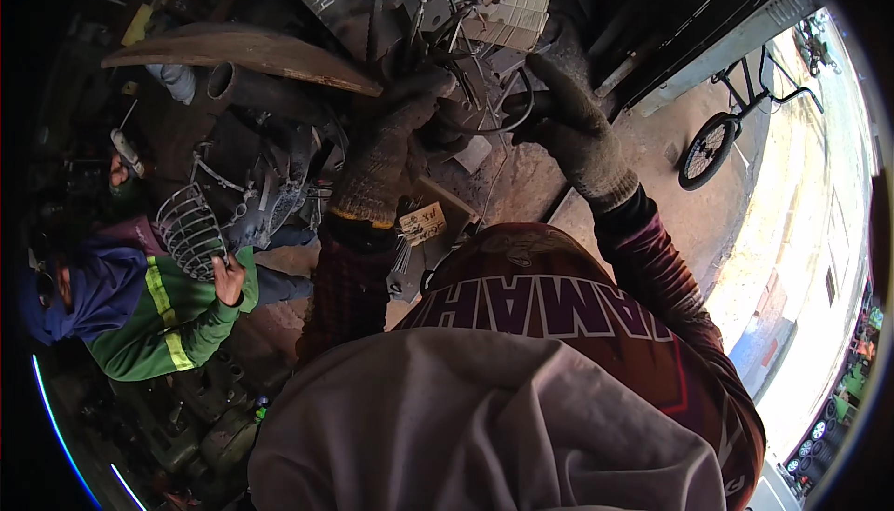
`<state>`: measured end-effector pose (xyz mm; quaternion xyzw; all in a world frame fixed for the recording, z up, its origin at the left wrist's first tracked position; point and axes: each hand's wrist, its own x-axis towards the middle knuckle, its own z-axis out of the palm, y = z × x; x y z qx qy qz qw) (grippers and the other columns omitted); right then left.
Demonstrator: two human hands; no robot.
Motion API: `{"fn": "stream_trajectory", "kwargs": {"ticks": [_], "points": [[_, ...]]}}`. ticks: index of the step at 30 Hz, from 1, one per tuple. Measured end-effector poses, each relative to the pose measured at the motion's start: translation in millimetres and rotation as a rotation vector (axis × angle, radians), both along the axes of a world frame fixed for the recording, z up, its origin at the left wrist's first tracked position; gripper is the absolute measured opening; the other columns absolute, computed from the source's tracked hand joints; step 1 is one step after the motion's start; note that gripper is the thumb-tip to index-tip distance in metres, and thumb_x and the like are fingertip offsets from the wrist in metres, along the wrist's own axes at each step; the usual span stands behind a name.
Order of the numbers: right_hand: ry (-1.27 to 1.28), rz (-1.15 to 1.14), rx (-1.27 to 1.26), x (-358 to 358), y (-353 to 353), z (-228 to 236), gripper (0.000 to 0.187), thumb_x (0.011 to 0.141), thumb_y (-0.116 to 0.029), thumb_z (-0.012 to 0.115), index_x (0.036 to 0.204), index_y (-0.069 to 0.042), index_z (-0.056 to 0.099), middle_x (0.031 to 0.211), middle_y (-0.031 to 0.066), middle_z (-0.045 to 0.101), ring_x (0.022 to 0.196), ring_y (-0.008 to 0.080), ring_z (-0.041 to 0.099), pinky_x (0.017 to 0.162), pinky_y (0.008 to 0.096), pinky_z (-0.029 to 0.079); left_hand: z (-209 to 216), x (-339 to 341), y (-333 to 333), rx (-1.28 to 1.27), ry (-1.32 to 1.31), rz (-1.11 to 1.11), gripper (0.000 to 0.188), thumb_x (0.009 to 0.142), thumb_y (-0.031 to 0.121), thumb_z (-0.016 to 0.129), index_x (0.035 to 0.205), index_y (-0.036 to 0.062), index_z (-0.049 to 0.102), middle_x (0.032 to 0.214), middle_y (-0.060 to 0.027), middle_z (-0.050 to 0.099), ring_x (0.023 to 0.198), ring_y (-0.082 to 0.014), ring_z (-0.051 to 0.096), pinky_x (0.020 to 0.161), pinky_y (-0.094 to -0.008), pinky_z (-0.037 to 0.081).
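Note:
Both my hands wear dark, worn knit gloves and reach forward over a cluttered work spot. A thin curved metal rod (503,127) bends in a loop between them. The fingers of my right hand (582,134) close on the right side of this loop. My left hand (386,153) is closed beside the loop's left end; shadow hides what its fingers hold. Just past the hands stand several thin bent metal rods (470,83). A torn cardboard piece (515,13) lies beyond them. Below my left hand is a cardboard tag with handwriting (422,223).
A co-worker in a green jacket (140,316) sits at the left, holding a wire cage (189,227). A curved brown board (247,53) and a metal pipe (228,83) lie at the far left. Outside on the right stands a bicycle (712,148).

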<state>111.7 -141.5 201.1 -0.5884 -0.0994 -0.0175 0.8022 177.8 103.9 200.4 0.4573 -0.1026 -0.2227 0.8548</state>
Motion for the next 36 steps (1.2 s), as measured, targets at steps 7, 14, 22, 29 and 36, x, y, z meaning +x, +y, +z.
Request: {"fn": "stream_trajectory", "kwargs": {"ticks": [7, 14, 22, 29, 36], "points": [[0.076, -0.219, -0.576, -10, -28, 6, 0.028, 0.103, -0.021, 0.060, 0.120, -0.001, 0.069, 0.091, 0.0040, 0.068, 0.082, 0.0091, 0.062, 0.075, 0.0268, 0.052, 15, -17, -23, 0.118, 0.094, -0.161, 0.031, 0.095, 0.022, 0.068, 0.115, -0.0008, 0.066, 0.090, -0.0085, 0.070, 0.076, -0.0197, 0.071, 0.068, -0.0374, 0.061], [0.298, -0.112, -0.272, -22, -52, 3, 0.049, 0.105, -0.044, 0.050, 0.124, -0.002, 0.067, 0.095, 0.0063, 0.069, 0.078, 0.0120, 0.062, 0.070, 0.0267, 0.049, 39, -38, -43, 0.510, -0.021, -0.138, 0.029, 0.094, 0.027, 0.070, 0.104, 0.0008, 0.069, 0.078, -0.0047, 0.066, 0.060, -0.0133, 0.062, 0.057, -0.0274, 0.050], [0.207, 0.186, 0.388, -51, -81, -10, 0.058, 0.102, -0.043, 0.055, 0.136, 0.004, 0.055, 0.109, 0.0097, 0.068, 0.086, 0.0146, 0.065, 0.072, 0.0282, 0.051, 26, -50, -63, 0.419, -0.010, -0.111, 0.027, 0.095, 0.026, 0.068, 0.104, 0.0012, 0.069, 0.077, -0.0065, 0.067, 0.062, -0.0146, 0.063, 0.060, -0.0283, 0.052], [0.191, 0.075, 0.223, -80, -113, -27, 0.048, 0.097, -0.025, 0.066, 0.137, -0.001, 0.056, 0.108, 0.0053, 0.067, 0.088, 0.0115, 0.064, 0.075, 0.0246, 0.049, 7, -65, -95, 0.374, -0.027, -0.140, 0.021, 0.099, 0.020, 0.060, 0.102, 0.0004, 0.064, 0.076, -0.0111, 0.068, 0.057, -0.0220, 0.065, 0.052, -0.0369, 0.057], [0.176, 0.039, 0.289, -107, -141, -48, 0.042, 0.096, -0.022, 0.065, 0.132, -0.001, 0.060, 0.105, 0.0051, 0.068, 0.085, 0.0128, 0.066, 0.075, 0.0251, 0.053, 0, -92, -116, 0.452, -0.079, -0.107, 0.029, 0.099, 0.022, 0.063, 0.115, -0.0021, 0.064, 0.098, -0.0144, 0.071, 0.085, -0.0200, 0.072, 0.078, -0.0342, 0.060]]}}
